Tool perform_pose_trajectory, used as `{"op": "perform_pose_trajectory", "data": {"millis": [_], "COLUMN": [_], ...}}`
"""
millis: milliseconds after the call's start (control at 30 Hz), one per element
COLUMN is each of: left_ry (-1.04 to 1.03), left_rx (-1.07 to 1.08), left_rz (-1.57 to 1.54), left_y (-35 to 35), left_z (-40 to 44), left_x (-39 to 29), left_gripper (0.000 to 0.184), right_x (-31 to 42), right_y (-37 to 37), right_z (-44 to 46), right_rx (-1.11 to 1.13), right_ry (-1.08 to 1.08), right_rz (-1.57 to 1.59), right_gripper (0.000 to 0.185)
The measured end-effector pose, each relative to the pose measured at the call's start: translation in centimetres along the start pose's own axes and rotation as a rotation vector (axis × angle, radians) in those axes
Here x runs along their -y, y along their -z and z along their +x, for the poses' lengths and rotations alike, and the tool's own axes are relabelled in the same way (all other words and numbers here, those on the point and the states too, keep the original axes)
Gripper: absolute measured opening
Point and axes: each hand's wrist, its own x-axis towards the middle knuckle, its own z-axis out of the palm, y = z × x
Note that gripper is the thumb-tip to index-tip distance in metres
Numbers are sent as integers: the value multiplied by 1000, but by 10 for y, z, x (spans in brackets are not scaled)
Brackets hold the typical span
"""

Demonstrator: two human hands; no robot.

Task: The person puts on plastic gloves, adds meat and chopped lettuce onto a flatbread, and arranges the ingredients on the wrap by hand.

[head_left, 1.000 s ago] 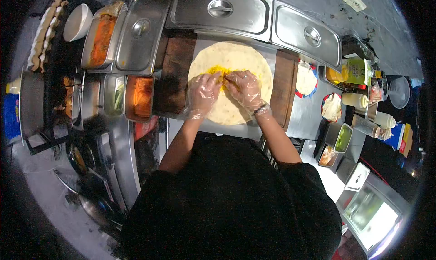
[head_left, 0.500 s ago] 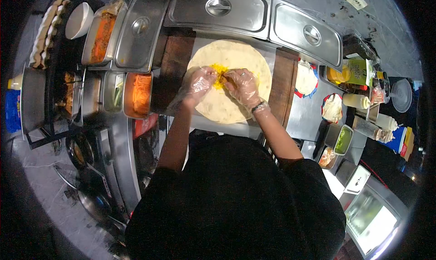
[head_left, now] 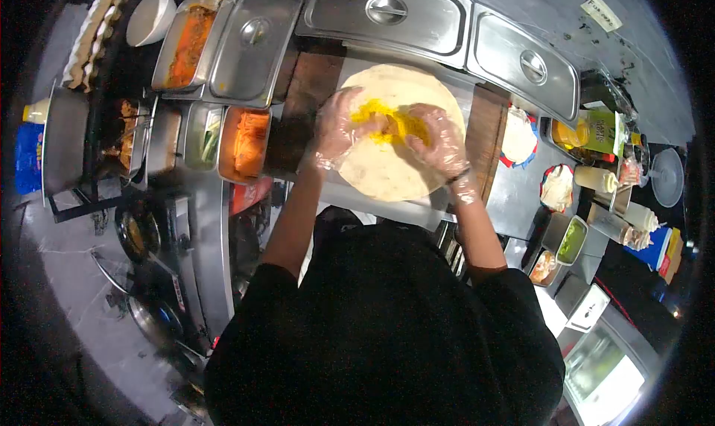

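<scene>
A large round flatbread (head_left: pixel 387 180) lies on white paper over a wooden board. Yellow crumbly food (head_left: pixel 383 115), perhaps rice, is heaped on its upper middle, with some brownish pieces (head_left: pixel 389 126) in the heap. Both my hands wear clear plastic gloves. My left hand (head_left: pixel 339 128) is at the heap's left side, fingers apart and reaching toward the brownish pieces. Over the right side of the heap, my right hand (head_left: pixel 441 139) is curved with its fingers spread, touching the yellow food. Neither hand visibly grips anything.
Lidded steel pans (head_left: pixel 383 16) line the board's far side. Left stand containers of shredded orange food (head_left: pixel 249 144) and green strips (head_left: pixel 205 139). To the right are wrapped pale rounds (head_left: pixel 519 137), squeeze bottles (head_left: pixel 596 179) and a tub of green food (head_left: pixel 572 240).
My hands have opened from a pinch close together and moved apart. The yellow food is spread wider, and brownish pieces show more plainly. The whole view has shifted slightly.
</scene>
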Motion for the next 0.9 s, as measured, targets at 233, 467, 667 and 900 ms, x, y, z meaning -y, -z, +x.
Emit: {"op": "perform_pose_trajectory", "data": {"millis": [233,467,667,900], "left_ry": [-213,-211,-301,-417], "left_rx": [534,670,594,33], "left_rz": [10,-275,-377,-190], "left_y": [-3,-12,-22,73], "left_z": [29,29,21,-26], "left_x": [19,37,35,41], "left_gripper": [112,96,96,84], "right_x": [-32,-19,12,87], "right_y": [-5,-17,-22,-6], "right_z": [-15,-14,-4,72], "right_rx": [211,243,221,0], "right_ry": [-136,-292,-379,-35], "right_rz": [-70,86,-19,-148], "right_gripper": [89,75,77,49]}}
